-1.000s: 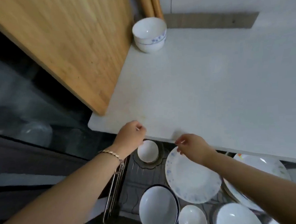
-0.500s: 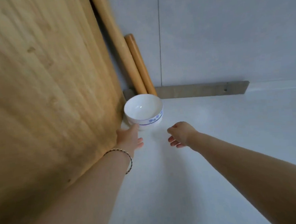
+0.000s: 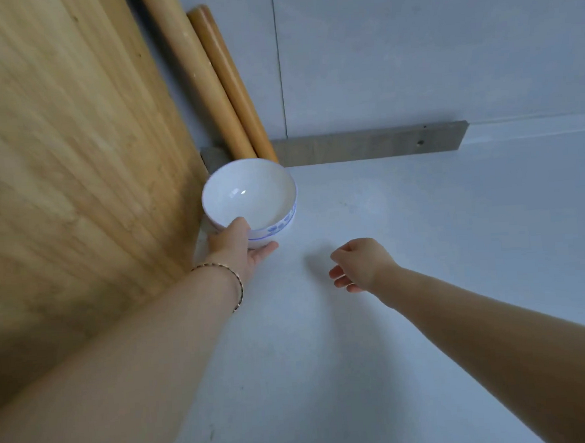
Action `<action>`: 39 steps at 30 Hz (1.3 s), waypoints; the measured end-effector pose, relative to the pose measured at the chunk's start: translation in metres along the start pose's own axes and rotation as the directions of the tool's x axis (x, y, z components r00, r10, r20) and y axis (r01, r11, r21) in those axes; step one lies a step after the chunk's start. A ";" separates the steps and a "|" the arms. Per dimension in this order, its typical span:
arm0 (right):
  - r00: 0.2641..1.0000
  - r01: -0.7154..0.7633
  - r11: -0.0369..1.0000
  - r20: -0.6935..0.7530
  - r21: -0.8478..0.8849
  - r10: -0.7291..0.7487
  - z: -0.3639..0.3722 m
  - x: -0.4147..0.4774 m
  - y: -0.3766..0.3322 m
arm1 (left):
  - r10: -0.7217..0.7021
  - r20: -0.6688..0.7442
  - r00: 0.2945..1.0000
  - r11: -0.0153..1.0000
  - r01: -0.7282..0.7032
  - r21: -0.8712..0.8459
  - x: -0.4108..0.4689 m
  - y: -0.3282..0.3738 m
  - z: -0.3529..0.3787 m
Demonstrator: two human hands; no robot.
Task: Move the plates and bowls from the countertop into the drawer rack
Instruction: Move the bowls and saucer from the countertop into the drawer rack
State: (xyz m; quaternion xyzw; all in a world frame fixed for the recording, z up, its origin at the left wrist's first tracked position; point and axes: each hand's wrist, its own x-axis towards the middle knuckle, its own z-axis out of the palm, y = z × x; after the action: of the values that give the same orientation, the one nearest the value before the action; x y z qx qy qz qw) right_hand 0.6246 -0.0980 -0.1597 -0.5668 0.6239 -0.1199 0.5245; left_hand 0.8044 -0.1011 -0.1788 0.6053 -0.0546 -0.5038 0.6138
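- A white ceramic bowl with blue floral trim (image 3: 248, 198) was seen at the back of the white desk (image 3: 391, 283), beside a leaning wooden board (image 3: 68, 166).
- The bowl's near side was gripped by the left hand (image 3: 234, 248).
- The right hand (image 3: 358, 263) was held loosely open above the desk, gripping nothing.
- No writing could be read.

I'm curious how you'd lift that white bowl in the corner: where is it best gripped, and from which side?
Grip the bowl at its near wall and rim, coming from the front, thumb over the rim and fingers under the base. The wooden board stands close on its left and the rolling pins lean behind it, so only the near and right sides are open. The left hand already grips it there; the right hand hovers empty.
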 end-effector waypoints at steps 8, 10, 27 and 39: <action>1.000 0.007 0.980 0.027 0.197 -0.013 -0.063 -0.083 0.007 | -0.145 0.161 0.976 0.973 0.111 0.201 -0.127 -0.033 -0.010; 0.998 0.007 0.986 0.067 0.169 -0.019 -0.082 -0.114 0.024 | -0.212 0.206 0.955 0.951 0.154 0.267 -0.176 -0.045 -0.007; 0.977 -0.203 0.978 0.051 -0.058 0.206 -0.156 -0.375 0.337 | -0.470 0.275 0.839 0.628 0.099 0.772 -0.461 -0.279 -0.017; 0.895 -0.434 0.863 -0.012 -0.258 0.446 -0.109 -0.350 0.445 | -0.567 -0.065 0.821 0.387 0.336 0.859 -0.431 -0.416 -0.014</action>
State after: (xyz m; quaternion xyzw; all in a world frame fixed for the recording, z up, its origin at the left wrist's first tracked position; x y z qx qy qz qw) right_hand 0.2119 0.2911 -0.2640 -0.4749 0.7340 0.0974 0.4756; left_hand 0.3745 0.3040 -0.2804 0.7484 -0.1952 -0.6299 0.0701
